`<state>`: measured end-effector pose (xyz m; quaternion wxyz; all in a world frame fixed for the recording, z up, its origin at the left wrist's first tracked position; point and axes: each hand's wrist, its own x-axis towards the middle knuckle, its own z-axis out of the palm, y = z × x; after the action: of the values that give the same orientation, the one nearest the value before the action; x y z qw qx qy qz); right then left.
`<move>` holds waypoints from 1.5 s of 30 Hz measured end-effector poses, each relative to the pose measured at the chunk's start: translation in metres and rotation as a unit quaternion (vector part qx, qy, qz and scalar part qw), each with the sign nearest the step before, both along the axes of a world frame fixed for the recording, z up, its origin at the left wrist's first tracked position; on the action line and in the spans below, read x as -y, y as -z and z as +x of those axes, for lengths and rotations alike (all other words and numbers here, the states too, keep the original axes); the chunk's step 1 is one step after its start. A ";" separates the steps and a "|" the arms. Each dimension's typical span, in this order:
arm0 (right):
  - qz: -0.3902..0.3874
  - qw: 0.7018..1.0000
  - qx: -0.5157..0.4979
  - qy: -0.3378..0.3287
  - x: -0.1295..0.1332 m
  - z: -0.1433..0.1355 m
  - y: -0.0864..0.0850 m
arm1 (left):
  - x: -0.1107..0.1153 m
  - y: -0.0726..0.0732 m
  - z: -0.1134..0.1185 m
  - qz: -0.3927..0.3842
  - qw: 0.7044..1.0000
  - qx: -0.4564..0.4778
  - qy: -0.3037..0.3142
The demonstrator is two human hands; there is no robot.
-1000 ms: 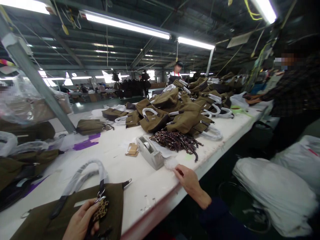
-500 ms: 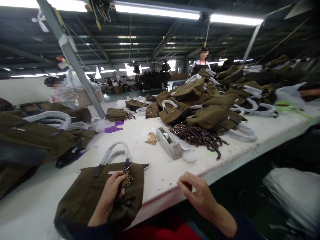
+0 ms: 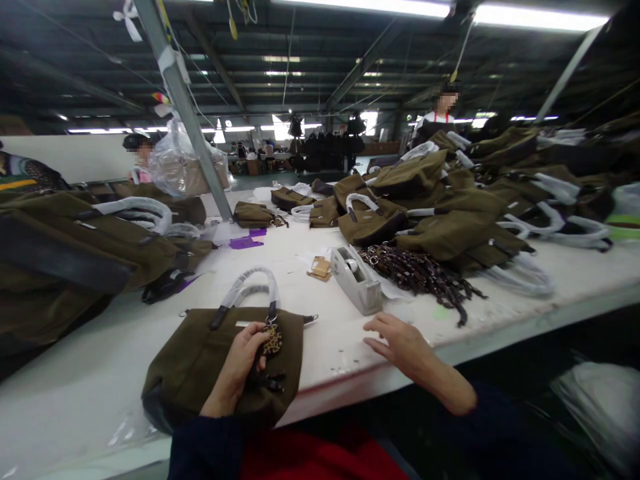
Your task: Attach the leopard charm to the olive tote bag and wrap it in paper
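Observation:
An olive-brown handbag [image 3: 200, 360] with wrapped white handles lies flat on the white table [image 3: 90, 373] in front of me. My left hand [image 3: 240, 363] rests on the bag and pinches a leopard-print charm [image 3: 273, 341] that hangs from the handle ring. My right hand [image 3: 400, 343] hovers over the table's near edge, fingers spread, holding nothing. It is just below a grey tape dispenser [image 3: 356, 279].
A heap of dark braided straps [image 3: 425, 277] lies right of the dispenser. Piles of the same olive bags [image 3: 450, 213] fill the table's right and far side, more bags [image 3: 60, 260] at the left. A slanted steel post [image 3: 187, 113] rises behind. Other people stand farther back.
My view has swung left and down, so the bag sits more central. My right hand drew back from the dispenser to the table edge, then reached forward again. My left hand kept hold of the charm.

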<state>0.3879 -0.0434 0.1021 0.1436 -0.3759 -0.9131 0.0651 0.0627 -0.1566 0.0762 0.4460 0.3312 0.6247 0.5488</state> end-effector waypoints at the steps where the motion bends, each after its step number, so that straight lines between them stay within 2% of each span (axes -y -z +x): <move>1: 0.003 1.000 0.008 -0.011 -0.002 -0.014 -0.001 | 0.000 0.001 0.000 0.002 1.000 -0.002 0.000; 6: 0.024 0.988 0.147 -0.038 -0.019 -0.084 0.004 | 0.002 0.002 0.000 0.003 1.000 -0.006 -0.003; 10: 0.023 0.983 0.173 -0.052 -0.018 -0.111 0.004 | 0.001 0.003 0.000 0.013 1.000 -0.014 0.003; 14: 0.000 0.986 0.147 -0.073 -0.016 -0.118 -0.004 | 0.001 0.004 0.000 0.016 1.000 -0.020 0.001; 17: -0.037 0.990 0.118 -0.066 -0.028 -0.119 -0.006 | 0.004 0.003 0.000 0.017 1.000 -0.020 0.008; 21: -0.106 0.992 0.057 -0.022 -0.049 -0.107 0.004 | 0.010 -0.001 0.001 0.014 1.000 -0.006 0.019; 24: -0.169 0.986 -0.004 0.000 -0.051 -0.091 0.011 | 0.012 -0.002 0.001 0.020 1.000 0.000 0.024; 26: -0.262 0.959 -0.112 -0.001 -0.043 -0.085 0.013 | 0.012 -0.002 0.002 0.027 0.999 0.001 0.023; 28: -0.387 0.884 -0.261 -0.015 -0.032 -0.086 0.011 | 0.011 -0.001 0.001 0.037 0.999 -0.003 0.019; 30: -0.470 0.803 -0.364 -0.043 -0.020 -0.097 0.006 | 0.010 0.000 0.001 0.045 0.999 -0.009 0.016; 31: -0.480 0.790 -0.375 -0.061 -0.014 -0.105 0.003 | 0.009 0.000 0.001 0.045 0.999 -0.011 0.016; 35: -0.483 0.799 -0.339 -0.111 0.005 -0.140 -0.005 | 0.009 -0.001 0.001 0.039 0.999 -0.006 0.019; 40: -0.579 0.735 -0.326 -0.133 0.014 -0.161 0.000 | 0.008 -0.001 0.002 0.044 0.999 -0.005 0.012; 42: -0.586 0.735 -0.315 -0.129 0.012 -0.162 0.003 | 0.007 -0.002 0.002 0.046 0.999 0.001 0.006; 45: -0.565 0.752 -0.322 -0.106 0.009 -0.164 0.003 | 0.007 -0.003 0.002 0.049 0.999 0.010 0.001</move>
<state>0.2244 -0.0523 0.0988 0.1824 -0.2459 -0.6439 0.7012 0.0648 -0.1637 0.0790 0.4362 0.3479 0.5920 0.5816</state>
